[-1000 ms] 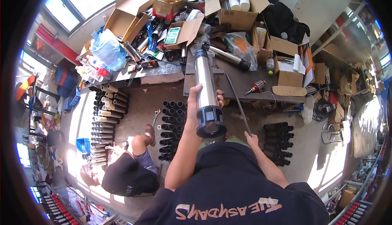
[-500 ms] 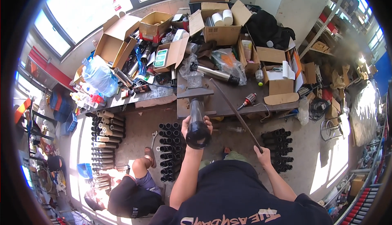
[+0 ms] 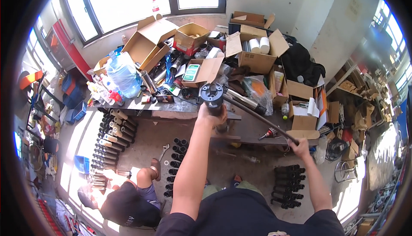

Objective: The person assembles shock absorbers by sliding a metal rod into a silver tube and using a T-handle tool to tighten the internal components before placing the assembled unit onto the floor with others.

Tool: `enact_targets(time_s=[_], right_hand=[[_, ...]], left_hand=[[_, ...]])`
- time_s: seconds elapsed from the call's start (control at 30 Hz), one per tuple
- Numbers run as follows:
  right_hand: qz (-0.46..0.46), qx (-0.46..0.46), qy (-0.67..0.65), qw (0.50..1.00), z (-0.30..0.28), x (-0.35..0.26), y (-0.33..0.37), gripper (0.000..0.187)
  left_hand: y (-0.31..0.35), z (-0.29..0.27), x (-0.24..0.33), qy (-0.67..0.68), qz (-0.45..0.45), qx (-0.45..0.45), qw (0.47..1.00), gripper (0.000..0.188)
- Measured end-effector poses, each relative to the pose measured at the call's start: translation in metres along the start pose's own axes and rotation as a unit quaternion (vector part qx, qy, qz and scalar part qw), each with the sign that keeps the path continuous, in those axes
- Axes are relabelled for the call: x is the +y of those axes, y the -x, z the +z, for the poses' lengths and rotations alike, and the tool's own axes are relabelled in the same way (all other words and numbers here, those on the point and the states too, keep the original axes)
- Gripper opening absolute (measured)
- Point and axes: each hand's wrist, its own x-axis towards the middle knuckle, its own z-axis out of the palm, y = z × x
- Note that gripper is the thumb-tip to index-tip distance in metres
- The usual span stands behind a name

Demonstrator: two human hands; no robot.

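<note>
My left hand (image 3: 213, 117) is wrapped round a dark cylinder (image 3: 211, 95), held up over the workbench's front edge. The cylinder's slotted round end faces up toward me. In my right hand (image 3: 300, 147), farther right, is one end of a long dark metal bar (image 3: 264, 120). The bar slants up and left, and its far end reaches beside the cylinder's top; whether the two touch I cannot tell. Below my left hand, part of a metal fixture (image 3: 227, 126) shows at the bench edge, mostly hidden by my hand and arm.
Boxes (image 3: 257, 60), tubes and plastic bags crowd the workbench (image 3: 253, 131). A red-and-black tool (image 3: 269, 133) lies near its front edge. Rows of dark cylinders (image 3: 287, 184) stand on the floor, near a wrench (image 3: 164, 151). Another person (image 3: 128, 204) sits low at the left.
My left hand has moved the cylinder forward and tipped its end up, away from the fixture. My right hand and the bar have swung to the right and farther forward. The view has shifted.
</note>
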Motion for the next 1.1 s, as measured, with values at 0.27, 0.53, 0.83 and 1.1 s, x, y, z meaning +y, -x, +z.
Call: enact_targets(time_s=[0.27,0.53,0.83,1.1], right_hand=[[0.034,-0.006,0.183,0.982,-0.068,-0.06,-0.044,0.04],[0.127,0.168,0.231,0.95,-0.012,-0.103,0.046,0.036],[0.195,0.189,0.267,0.925,-0.022,-0.139,0.048,0.043],[0.185,0.181,0.244,0.935,-0.011,-0.137,0.061,0.032]], left_hand=[[-0.01,-0.005,-0.019,-0.007,0.087,-0.01,0.996,0.054],[0.014,0.028,-0.009,0.185,-0.04,0.248,0.95,0.064],[0.043,0.031,-0.026,0.172,-0.016,0.227,0.959,0.056],[0.001,0.018,-0.002,0.177,-0.077,0.229,0.954,0.079]])
